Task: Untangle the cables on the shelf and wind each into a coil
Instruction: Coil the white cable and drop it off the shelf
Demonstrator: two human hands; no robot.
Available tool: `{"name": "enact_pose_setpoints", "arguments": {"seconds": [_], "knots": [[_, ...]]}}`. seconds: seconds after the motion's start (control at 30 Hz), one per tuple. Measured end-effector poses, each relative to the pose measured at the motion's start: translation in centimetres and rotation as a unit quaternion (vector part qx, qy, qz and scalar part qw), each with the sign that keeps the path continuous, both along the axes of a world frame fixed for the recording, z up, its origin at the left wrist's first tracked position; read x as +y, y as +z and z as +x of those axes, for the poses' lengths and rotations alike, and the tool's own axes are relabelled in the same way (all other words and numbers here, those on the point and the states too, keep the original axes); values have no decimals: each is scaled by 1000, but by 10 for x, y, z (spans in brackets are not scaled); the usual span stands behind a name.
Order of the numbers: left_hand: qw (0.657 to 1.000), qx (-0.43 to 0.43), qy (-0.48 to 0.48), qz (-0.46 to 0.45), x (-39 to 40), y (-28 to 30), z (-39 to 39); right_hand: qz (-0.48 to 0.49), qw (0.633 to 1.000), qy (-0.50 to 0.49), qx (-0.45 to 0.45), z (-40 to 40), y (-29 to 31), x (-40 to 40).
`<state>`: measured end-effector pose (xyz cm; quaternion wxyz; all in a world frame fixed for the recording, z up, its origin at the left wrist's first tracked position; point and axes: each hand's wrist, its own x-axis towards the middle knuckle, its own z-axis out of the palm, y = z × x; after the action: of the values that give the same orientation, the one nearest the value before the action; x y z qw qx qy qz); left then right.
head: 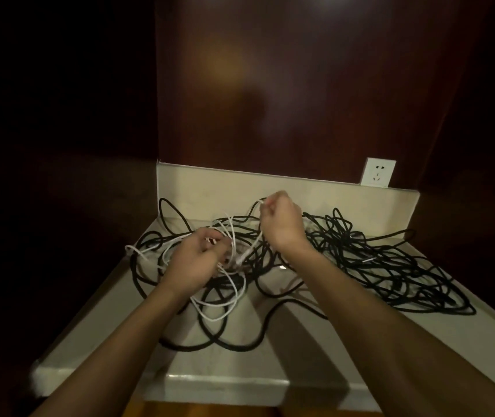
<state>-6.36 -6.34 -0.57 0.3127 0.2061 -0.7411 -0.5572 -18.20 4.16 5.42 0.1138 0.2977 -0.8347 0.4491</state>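
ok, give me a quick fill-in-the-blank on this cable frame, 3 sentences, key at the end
1. The right hand lifts a strand of the ____ cable above the tangle.
2. The large heap of black cable lies to the ____ of both hands on the shelf.
3. The wall socket behind the shelf has ____ plugged into it.

Missing words: white; right; nothing

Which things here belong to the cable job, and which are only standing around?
Belong to the job:
white cable, held by both the left hand and the right hand
black cables, tangled
shelf

Not part of it:
wall socket
dark wood panel behind
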Motion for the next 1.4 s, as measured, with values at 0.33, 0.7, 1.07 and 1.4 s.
{"name": "enact_pose_setpoints", "arguments": {"seconds": [0.33, 0.7, 1.07, 1.4], "knots": [[982, 13, 92, -164, -8, 52, -5, -131, 970, 106, 175, 21, 70, 12], [965, 59, 95, -235, -4, 73, -18, -215, 960, 174, -42, 22, 65, 43], [977, 145, 4, -158, 36, 157, -26, -182, 920, 300, -177, 27, 59, 29], [987, 147, -68, -17, 56, 73, -6, -189, 934, 275, -125, 16, 31, 27]]}}
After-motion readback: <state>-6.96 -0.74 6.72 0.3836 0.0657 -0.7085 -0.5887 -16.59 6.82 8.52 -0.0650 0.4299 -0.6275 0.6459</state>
